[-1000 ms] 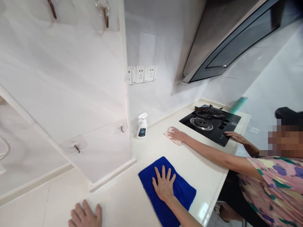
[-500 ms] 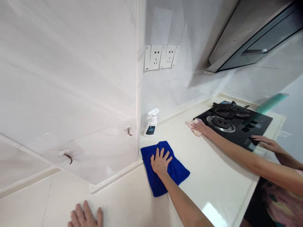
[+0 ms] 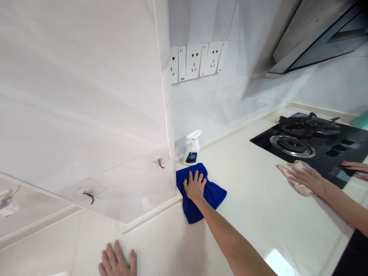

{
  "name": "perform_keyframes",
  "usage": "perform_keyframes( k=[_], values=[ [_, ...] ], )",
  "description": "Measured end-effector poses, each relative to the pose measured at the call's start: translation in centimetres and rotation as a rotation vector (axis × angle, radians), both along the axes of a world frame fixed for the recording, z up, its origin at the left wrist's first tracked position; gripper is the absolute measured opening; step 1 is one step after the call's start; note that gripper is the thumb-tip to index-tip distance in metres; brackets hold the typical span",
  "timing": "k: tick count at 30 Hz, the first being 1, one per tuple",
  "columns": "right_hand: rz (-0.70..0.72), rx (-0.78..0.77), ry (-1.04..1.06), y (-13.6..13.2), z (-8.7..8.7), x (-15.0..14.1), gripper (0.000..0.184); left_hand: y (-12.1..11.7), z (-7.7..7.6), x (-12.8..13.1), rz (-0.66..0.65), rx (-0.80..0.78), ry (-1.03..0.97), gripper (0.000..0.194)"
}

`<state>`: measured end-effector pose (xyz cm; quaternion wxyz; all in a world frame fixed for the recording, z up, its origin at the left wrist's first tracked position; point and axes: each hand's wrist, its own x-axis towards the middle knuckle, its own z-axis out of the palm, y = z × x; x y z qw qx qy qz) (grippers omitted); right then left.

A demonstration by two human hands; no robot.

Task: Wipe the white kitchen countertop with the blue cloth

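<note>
A: Blue cloth (image 3: 214, 196)?
B: On countertop (image 3: 244, 184), under right hand (image 3: 195, 186), fingers spread; spray bottle (image 3: 192, 151) behind, wall corner (image 3: 170, 161) alongside.
A: Left hand (image 3: 118, 264)?
B: Countertop, fingers slightly parted. Co-worker's pale-pink cloth (image 3: 293, 178) near gas hob (image 3: 339, 143).

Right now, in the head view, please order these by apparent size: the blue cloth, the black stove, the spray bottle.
1. Black stove, though cropped at right
2. Blue cloth, partly under the right hand
3. Spray bottle

Counter (image 3: 244, 184) lies free right of the blue cloth (image 3: 214, 194) — bottle (image 3: 192, 152) behind, wall (image 3: 138, 172) left.
</note>
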<state>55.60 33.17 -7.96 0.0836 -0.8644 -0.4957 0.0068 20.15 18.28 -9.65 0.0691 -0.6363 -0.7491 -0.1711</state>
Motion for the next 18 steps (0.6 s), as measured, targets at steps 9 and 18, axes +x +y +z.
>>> perform_keyframes(
  k=[9, 18],
  values=[
    [0.117, 0.046, -0.034, -9.2, -0.3, -0.6, 0.06, 0.0, 0.7, -0.2, -0.018, -0.009, 0.005, 0.077],
    [0.262, 0.075, 0.03, -21.2, -1.6, -5.4, 0.059, -0.2, 1.0, -0.1, -0.029, 0.066, -0.036, 0.075]
  ],
)
